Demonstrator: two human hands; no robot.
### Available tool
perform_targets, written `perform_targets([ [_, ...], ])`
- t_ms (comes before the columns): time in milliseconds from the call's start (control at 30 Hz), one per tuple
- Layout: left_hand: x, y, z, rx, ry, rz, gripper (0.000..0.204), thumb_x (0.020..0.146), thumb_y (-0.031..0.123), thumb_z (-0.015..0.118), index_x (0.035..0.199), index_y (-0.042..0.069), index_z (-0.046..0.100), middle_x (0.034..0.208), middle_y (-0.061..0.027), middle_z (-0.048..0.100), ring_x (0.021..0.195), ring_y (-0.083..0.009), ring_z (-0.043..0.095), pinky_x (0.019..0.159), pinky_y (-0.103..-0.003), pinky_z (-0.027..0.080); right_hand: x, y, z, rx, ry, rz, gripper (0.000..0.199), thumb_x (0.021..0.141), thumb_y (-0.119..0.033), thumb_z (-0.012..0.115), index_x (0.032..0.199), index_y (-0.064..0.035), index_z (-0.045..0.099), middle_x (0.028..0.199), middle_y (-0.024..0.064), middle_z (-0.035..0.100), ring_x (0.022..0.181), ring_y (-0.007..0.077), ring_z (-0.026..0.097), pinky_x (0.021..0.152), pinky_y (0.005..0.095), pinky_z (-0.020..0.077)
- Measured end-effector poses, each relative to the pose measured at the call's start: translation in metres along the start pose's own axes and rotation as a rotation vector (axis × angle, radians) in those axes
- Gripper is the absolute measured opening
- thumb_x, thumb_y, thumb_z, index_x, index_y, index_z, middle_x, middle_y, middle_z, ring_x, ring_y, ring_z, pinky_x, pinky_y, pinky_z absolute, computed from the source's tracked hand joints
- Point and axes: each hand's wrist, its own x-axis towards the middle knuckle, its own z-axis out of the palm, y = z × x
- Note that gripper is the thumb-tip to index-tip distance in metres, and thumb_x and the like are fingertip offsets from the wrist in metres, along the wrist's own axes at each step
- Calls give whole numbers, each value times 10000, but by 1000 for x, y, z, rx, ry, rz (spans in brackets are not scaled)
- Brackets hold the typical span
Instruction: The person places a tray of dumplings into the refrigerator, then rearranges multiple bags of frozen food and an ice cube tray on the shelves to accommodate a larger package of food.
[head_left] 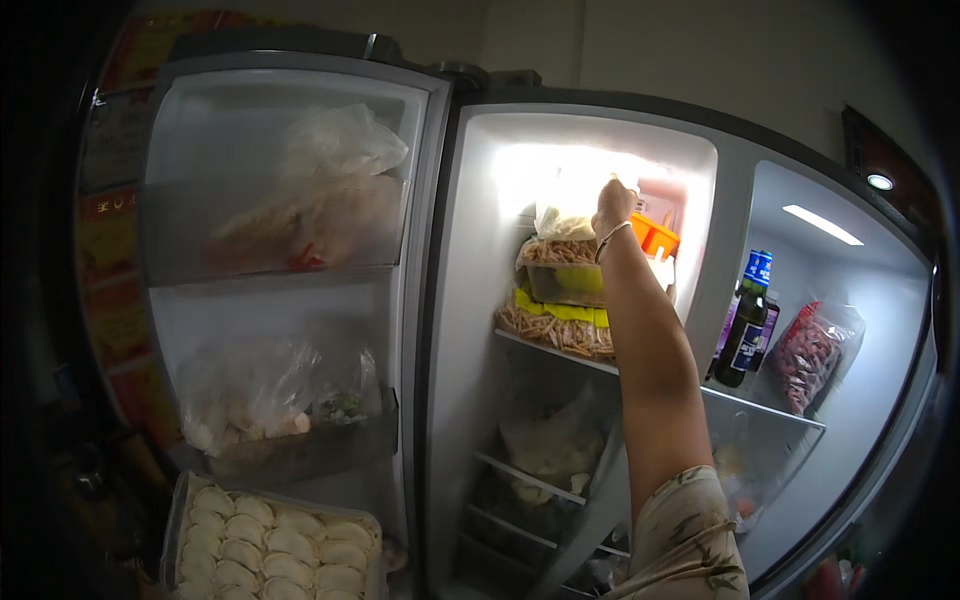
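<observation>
My right hand [615,203] reaches high into the lit freezer compartment, with a light bracelet at the wrist. Its fingers are closed beside a pale plastic bag [568,222]; glare hides what they grip. Below are bags of brownish strips [560,330] and a clear container [565,284], stacked on a shelf. An orange container [655,236] sits right of the hand. At the lower left, a tray of dumplings [262,545] is held up in front of the open door. A dim bit of my left hand [396,556] shows at its right edge; the rest is hidden.
The open freezer door [425,300] at left has bins with a bag of food [310,215] and clear bags [270,400]. Right of a divider, a dark bottle [745,325] and a bag of reddish food [808,355] stand on a shelf. Lower shelves hold more bags [550,440].
</observation>
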Motion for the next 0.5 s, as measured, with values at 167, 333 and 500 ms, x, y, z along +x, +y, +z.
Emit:
perform_targets([
  [167, -3, 2, 38, -369, 281, -209, 560, 890, 381, 438, 1297, -2, 408, 1292, -153, 468, 1171, -310, 433, 969, -459, 357, -45, -44, -30, 882, -123, 202, 312, 879, -124, 475, 1118, 75, 489, 1080, 142, 548, 960, 255, 563, 811, 343, 493],
  [333, -19, 21, 49, -461, 178, -317, 564, 853, 328, 451, 1304, -8, 404, 1297, -159, 466, 1174, -354, 425, 988, -483, 331, -70, -70, -69, 909, -98, 293, 184, 859, -152, 445, 926, -26, 562, 916, 91, 584, 875, 216, 573, 754, 353, 492],
  [500, -33, 40, 50, -357, 200, -373, 559, 859, 349, 429, 1287, -10, 417, 1257, -155, 490, 1166, -343, 432, 971, -485, 354, -110, -51, -106, 977, -524, 273, 210, 851, -115, 404, 929, -26, 577, 880, 99, 601, 860, 246, 589, 772, 370, 498],
])
